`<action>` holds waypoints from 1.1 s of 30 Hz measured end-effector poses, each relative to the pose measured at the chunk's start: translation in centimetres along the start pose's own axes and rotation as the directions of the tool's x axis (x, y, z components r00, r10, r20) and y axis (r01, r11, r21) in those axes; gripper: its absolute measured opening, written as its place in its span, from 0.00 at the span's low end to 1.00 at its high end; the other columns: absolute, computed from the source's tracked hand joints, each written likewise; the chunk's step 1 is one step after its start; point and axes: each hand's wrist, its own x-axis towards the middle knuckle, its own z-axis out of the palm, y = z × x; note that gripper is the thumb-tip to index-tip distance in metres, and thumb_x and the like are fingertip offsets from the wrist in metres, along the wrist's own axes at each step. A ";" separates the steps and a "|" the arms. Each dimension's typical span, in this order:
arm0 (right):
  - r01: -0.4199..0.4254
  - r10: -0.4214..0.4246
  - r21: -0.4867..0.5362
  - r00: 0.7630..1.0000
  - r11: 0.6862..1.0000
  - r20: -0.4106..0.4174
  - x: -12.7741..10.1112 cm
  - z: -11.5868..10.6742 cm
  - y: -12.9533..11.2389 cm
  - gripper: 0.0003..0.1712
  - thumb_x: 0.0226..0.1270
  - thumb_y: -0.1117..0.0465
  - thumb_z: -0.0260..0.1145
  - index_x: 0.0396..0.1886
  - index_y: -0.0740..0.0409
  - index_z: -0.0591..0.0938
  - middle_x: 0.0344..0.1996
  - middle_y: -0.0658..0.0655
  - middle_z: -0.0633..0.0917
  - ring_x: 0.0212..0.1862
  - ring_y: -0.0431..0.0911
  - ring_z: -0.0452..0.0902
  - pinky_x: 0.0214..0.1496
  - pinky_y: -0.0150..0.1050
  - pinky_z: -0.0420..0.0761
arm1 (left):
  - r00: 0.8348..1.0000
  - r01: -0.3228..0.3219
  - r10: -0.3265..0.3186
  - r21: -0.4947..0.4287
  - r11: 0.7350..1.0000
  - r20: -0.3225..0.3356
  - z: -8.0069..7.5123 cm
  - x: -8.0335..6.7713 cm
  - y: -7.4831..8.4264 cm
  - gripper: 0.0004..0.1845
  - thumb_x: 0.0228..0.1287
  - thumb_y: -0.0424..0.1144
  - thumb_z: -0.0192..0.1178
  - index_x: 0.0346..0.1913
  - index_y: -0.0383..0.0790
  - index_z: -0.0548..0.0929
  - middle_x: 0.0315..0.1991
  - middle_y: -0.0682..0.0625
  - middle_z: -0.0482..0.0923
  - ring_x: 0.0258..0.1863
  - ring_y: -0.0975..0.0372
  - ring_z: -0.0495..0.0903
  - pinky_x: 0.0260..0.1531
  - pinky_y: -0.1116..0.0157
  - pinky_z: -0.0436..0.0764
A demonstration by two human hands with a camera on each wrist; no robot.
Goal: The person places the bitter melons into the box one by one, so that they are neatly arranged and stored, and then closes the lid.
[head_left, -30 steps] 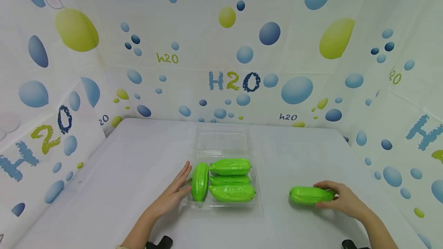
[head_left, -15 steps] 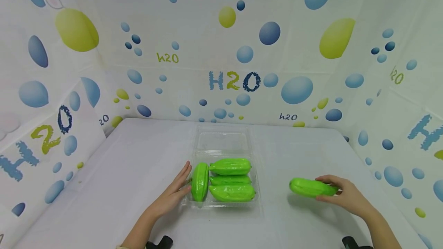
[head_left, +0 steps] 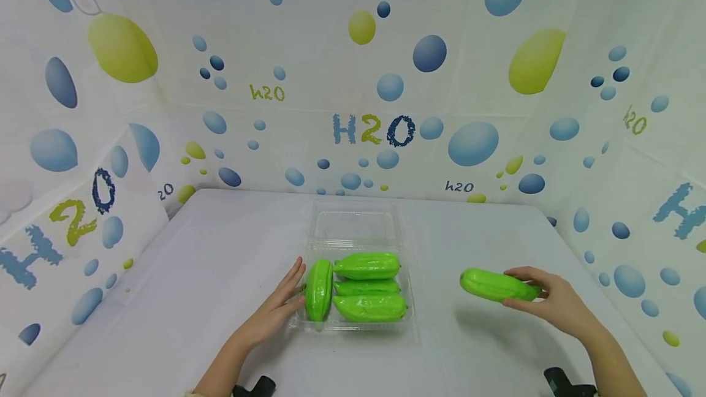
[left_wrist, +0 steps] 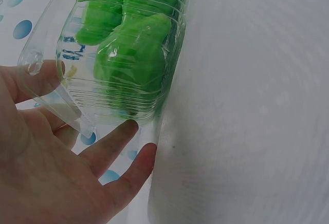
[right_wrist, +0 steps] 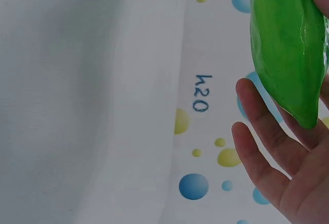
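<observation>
R hand (head_left: 557, 305) has a green starfruit (head_left: 496, 287) up off the counter (head_left: 209, 274), fingers curled round its right end, thumb on the near side. Fruit lies roughly level, tip pointing left, shadow on the counter below it, so it's clear of the surface. It's well apart from the tray, off to the right. R wrist view: same starfruit (right_wrist: 288, 44) up top right, glossy, ribbed, fingers (right_wrist: 267, 131) stretched along its underside, white counter on the left, bubble-print wall w/ "h2o" behind.

L hand (head_left: 278, 305) sits flat on the counter at the left edge of the clear plastic tray (head_left: 353, 225), fingers straight and relaxed, tips touching the tray wall, gripping nothing. L wrist view confirms: palm (left_wrist: 46, 172) open, fingertips against the ribbed clear wall of the tray (left_wrist: 46, 49), green fruit showing thru the plastic.

Inside the tray's near half: four starfruit. One (head_left: 318, 290) lies lengthwise front-to-back along the left side, right by the L hand. Three more stacked crosswise to its right: back one (head_left: 366, 265), middle one (head_left: 366, 287) mostly tucked between the others, front one (head_left: 369, 307). All touching, packed tight. Tray's hinged lid half lies open behind, flat on the counter toward the back wall.

Bubble-print sheets w/ "H2O" lettering (head_left: 373, 130) wrap three sides of the counter. Dark bits of wrist rig at bottom edge of head view.
</observation>
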 end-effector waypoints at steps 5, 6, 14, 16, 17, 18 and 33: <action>-0.012 0.012 -0.008 1.000 1.000 -0.009 0.2 -0.2 -0.7 0.28 0.51 0.49 0.72 0.51 0.55 0.78 0.44 0.55 0.80 0.36 0.39 0.70 0.34 0.34 0.75 | 1.000 -0.007 0.007 0.003 1.000 0.003 0.0 0.0 0.1 0.33 0.69 0.39 0.46 0.72 0.39 0.46 0.73 0.51 0.34 0.70 0.50 0.41 0.61 0.40 0.46; -0.017 0.017 -0.009 1.000 1.000 -0.009 0.3 -0.2 -0.9 0.28 0.51 0.49 0.71 0.51 0.55 0.78 0.45 0.55 0.80 0.36 0.39 0.70 0.34 0.34 0.75 | 1.000 -0.007 0.007 0.005 1.000 0.002 0.0 0.0 0.1 0.33 0.69 0.39 0.46 0.72 0.39 0.46 0.73 0.51 0.34 0.70 0.50 0.41 0.61 0.40 0.46; -0.030 0.030 -0.012 0.999 0.999 -0.012 0.8 -0.2 -2.2 0.30 0.51 0.46 0.71 0.51 0.55 0.78 0.44 0.55 0.80 0.36 0.41 0.71 0.35 0.34 0.76 | 1.000 -0.019 0.019 0.011 1.000 -0.010 0.0 0.0 0.1 0.32 0.69 0.39 0.46 0.71 0.38 0.47 0.73 0.49 0.35 0.69 0.49 0.41 0.61 0.40 0.45; -0.027 0.026 -0.011 1.000 1.000 -0.013 0.9 -0.1 -2.4 0.30 0.51 0.47 0.71 0.51 0.55 0.78 0.44 0.56 0.80 0.36 0.42 0.71 0.35 0.34 0.76 | 1.000 -0.022 0.022 0.012 1.000 -0.010 0.0 0.0 0.1 0.32 0.69 0.39 0.46 0.71 0.38 0.47 0.73 0.49 0.35 0.70 0.48 0.41 0.61 0.40 0.44; -0.025 0.025 -0.009 1.000 1.000 -0.012 0.9 0.0 -2.4 0.30 0.51 0.47 0.71 0.51 0.55 0.78 0.44 0.56 0.80 0.37 0.42 0.71 0.35 0.34 0.77 | 1.000 -0.021 0.022 0.011 1.000 -0.010 0.0 0.0 0.1 0.32 0.69 0.39 0.46 0.71 0.38 0.47 0.73 0.49 0.35 0.70 0.49 0.41 0.61 0.40 0.44; -0.024 0.024 -0.004 1.000 1.000 -0.012 1.0 0.0 -2.5 0.29 0.51 0.47 0.71 0.51 0.55 0.78 0.44 0.56 0.80 0.37 0.42 0.71 0.35 0.34 0.77 | 1.000 -0.022 0.023 0.009 1.000 -0.009 0.0 0.0 0.2 0.32 0.69 0.39 0.46 0.71 0.38 0.47 0.73 0.49 0.35 0.70 0.49 0.41 0.61 0.40 0.44; -0.001 0.001 0.075 1.000 0.997 0.004 2.1 1.3 -4.3 0.29 0.51 0.50 0.72 0.51 0.56 0.78 0.46 0.58 0.80 0.38 0.46 0.73 0.35 0.34 0.77 | 0.999 -0.046 0.046 -0.011 0.999 0.009 0.0 -0.1 0.2 0.32 0.69 0.39 0.46 0.71 0.38 0.47 0.73 0.48 0.34 0.70 0.50 0.38 0.62 0.41 0.42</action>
